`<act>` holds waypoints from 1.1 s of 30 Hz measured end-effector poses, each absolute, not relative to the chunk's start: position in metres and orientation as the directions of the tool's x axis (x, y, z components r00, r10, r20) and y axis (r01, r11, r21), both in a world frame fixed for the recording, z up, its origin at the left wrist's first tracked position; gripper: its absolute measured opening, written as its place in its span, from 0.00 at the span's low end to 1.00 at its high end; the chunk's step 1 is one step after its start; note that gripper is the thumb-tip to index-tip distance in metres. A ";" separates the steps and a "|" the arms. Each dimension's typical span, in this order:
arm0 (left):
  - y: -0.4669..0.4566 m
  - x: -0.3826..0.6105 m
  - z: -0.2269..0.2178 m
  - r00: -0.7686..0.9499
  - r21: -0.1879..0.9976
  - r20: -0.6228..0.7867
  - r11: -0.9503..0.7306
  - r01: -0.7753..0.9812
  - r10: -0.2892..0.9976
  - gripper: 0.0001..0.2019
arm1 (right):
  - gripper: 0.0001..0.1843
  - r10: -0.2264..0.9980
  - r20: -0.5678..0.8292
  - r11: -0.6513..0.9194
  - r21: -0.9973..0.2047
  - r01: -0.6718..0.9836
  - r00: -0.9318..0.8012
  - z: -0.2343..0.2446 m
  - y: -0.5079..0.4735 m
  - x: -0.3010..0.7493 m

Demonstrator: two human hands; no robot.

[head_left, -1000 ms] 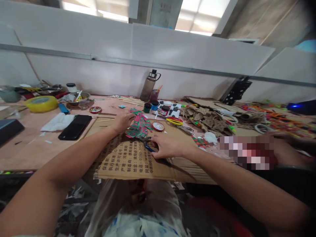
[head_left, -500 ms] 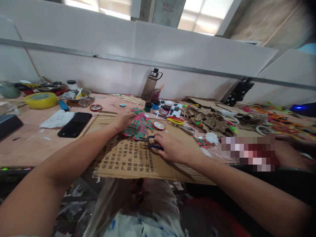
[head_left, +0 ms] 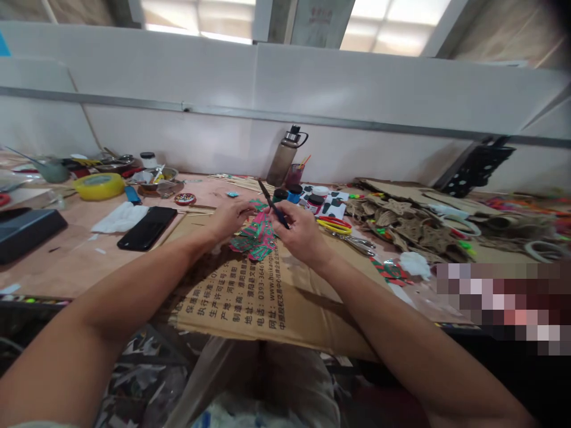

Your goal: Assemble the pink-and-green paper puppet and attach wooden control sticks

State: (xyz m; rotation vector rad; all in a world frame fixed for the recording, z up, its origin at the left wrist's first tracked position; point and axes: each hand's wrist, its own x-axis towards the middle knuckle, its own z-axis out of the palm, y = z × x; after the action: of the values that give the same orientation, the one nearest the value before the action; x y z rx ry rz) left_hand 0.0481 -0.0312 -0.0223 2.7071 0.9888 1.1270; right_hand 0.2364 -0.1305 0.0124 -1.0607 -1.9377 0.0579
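On the printed cardboard sheet [head_left: 214,318] lies a green and pink cut-out craft piece [head_left: 255,241], dotted with small shiny bits. My left hand [head_left: 229,219] rests at its upper left edge, fingers closed on it. Above its right side, my right hand [head_left: 301,232] is wrapped round dark blue-handled pliers [head_left: 267,195], the slim jaws pointing up and away. The right fingertips are close to the craft piece; whether they touch it I cannot tell. Part of the piece's top is hidden behind the hands and pliers.
A black phone [head_left: 147,228] and yellow tape roll [head_left: 99,186] lie left. Behind stand a water bottle [head_left: 283,159] and paint jars [head_left: 314,204]. To the right are scissors [head_left: 334,224], brown star cut-outs [head_left: 413,220] and white wadding [head_left: 414,265]. Another person sits at far right, blurred out.
The pliers have lifted from the craft piece's lower right and turned, jaws now upward. My right hand has moved up and closer to the left hand. The view has shifted slightly.
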 end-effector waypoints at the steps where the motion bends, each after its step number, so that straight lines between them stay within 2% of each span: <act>1: -0.032 0.049 -0.020 0.519 0.298 0.618 -0.787 0.540 0.591 0.11 | 0.09 0.715 0.663 0.609 -0.436 0.663 -0.221 0.012 -0.129 0.238; 8: -0.034 0.054 -0.012 0.535 0.392 0.583 -0.788 0.475 0.612 0.09 | 0.12 0.835 0.500 0.473 -0.437 0.765 -0.231 -0.001 -0.129 0.257; 14: -0.034 0.053 -0.011 0.558 0.442 0.543 -0.779 0.446 0.627 0.09 | 0.12 0.894 0.405 0.366 -0.407 0.837 -0.195 0.010 -0.131 0.266; 18: -0.033 0.052 -0.013 0.551 0.443 0.550 -0.778 0.445 0.628 0.08 | 0.10 0.902 0.324 0.396 -0.363 0.844 -0.284 0.011 -0.129 0.272; 25: -0.032 0.053 -0.012 0.578 0.456 0.525 -0.780 0.427 0.624 0.08 | 0.09 0.892 0.310 0.395 -0.185 0.900 -0.328 0.003 -0.128 0.278; 33: -0.033 0.052 -0.009 0.602 0.431 0.518 -0.794 0.430 0.607 0.06 | 0.09 0.853 0.344 0.446 -0.087 0.891 -0.393 -0.001 -0.127 0.279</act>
State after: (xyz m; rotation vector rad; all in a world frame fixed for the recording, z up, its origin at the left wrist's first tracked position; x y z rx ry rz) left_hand 0.0522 -0.0326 -0.0092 2.5691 0.8500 0.9763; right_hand 0.2794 -0.1271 -0.0012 -1.4863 -2.3638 -0.1573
